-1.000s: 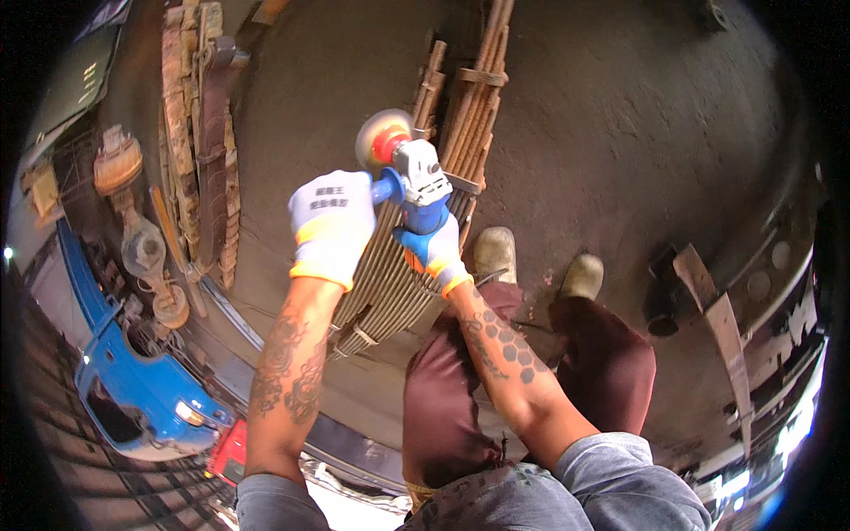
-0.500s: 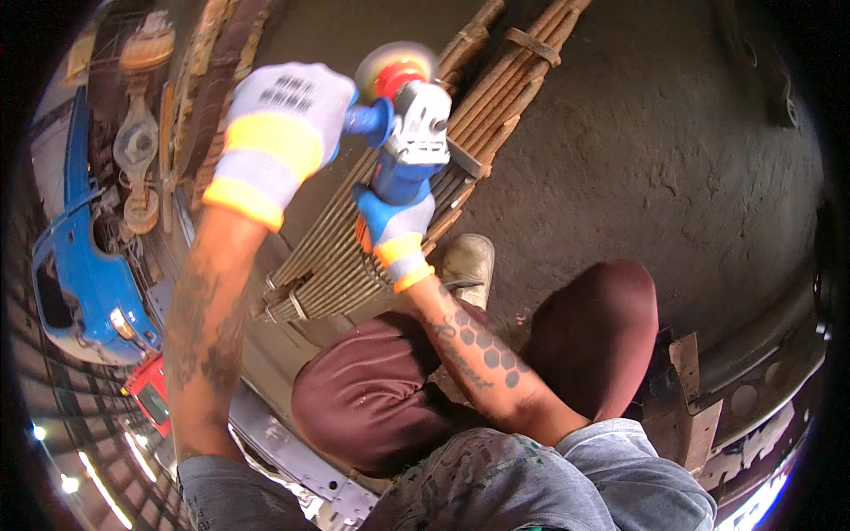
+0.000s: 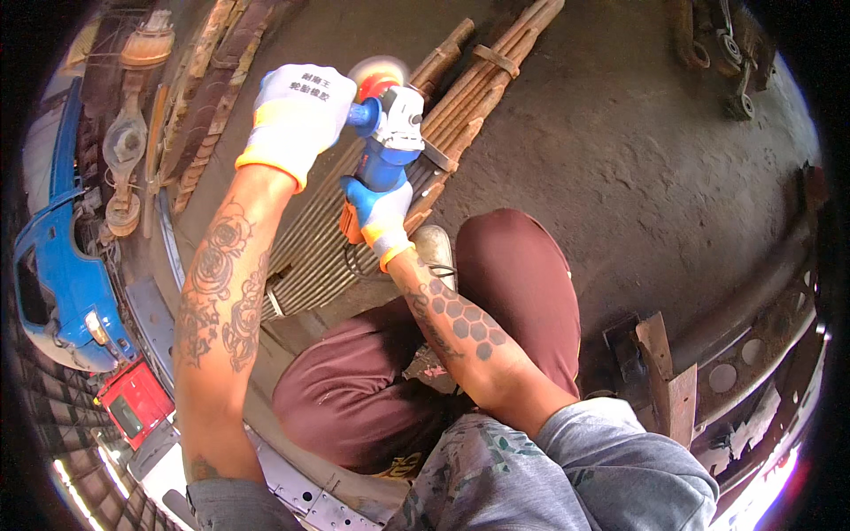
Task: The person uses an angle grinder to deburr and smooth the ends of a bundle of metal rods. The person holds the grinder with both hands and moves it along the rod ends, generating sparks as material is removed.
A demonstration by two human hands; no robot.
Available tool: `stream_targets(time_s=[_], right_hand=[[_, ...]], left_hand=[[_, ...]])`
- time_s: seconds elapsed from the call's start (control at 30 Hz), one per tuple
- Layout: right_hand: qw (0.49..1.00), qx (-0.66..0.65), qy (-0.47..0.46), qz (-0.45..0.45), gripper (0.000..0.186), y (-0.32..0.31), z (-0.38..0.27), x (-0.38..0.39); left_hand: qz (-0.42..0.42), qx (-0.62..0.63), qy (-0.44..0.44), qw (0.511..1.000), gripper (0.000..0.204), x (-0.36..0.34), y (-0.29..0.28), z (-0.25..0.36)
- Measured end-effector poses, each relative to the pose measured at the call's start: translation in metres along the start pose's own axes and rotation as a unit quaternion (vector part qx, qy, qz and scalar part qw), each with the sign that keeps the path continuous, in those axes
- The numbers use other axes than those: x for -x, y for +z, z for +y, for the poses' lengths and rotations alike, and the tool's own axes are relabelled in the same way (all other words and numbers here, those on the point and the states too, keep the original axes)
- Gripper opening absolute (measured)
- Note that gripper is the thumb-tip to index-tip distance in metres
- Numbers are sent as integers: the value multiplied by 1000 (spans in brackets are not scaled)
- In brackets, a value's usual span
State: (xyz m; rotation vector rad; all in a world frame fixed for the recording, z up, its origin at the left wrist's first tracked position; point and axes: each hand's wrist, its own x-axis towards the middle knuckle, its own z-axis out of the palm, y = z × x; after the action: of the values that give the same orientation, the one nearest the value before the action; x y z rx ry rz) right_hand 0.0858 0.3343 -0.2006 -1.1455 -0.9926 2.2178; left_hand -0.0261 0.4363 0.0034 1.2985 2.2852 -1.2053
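A blue and silver angle grinder [image 3: 394, 133] is gripped in both of my gloved hands. My left hand [image 3: 297, 115] is closed around its blue side handle [image 3: 362, 116]. Lower down, my right hand [image 3: 379, 211] wraps the rear of the blue body, with orange showing beside the palm. The round disc [image 3: 379, 74], red at the centre and blurred at its rim, points away from me. Beneath and beyond the grinder lies a rusty stack of long leaf springs [image 3: 478, 99], bound by metal clips. Whether the disc touches the metal is hidden.
A dark cable [image 3: 356, 265] hangs below my right hand. My shoe [image 3: 434, 252] rests close to the springs. Rusty axle parts [image 3: 126, 142] and a blue vehicle panel [image 3: 66, 283] are at left. Metal brackets [image 3: 677, 389] stand at lower right; rough dark floor spreads at right.
The head view has shifted, so the hands and grinder appear slightly further left. My right knee has swung inward toward the shoe. Both hands keep their hold on the grinder.
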Motion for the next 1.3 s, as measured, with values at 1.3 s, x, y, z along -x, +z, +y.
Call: stream_targets(time_s=[1.3], right_hand=[[999, 13, 34, 33, 45, 5, -4, -3]], left_hand=[[-4, -18, 14, 1000, 17, -9, 3, -7]])
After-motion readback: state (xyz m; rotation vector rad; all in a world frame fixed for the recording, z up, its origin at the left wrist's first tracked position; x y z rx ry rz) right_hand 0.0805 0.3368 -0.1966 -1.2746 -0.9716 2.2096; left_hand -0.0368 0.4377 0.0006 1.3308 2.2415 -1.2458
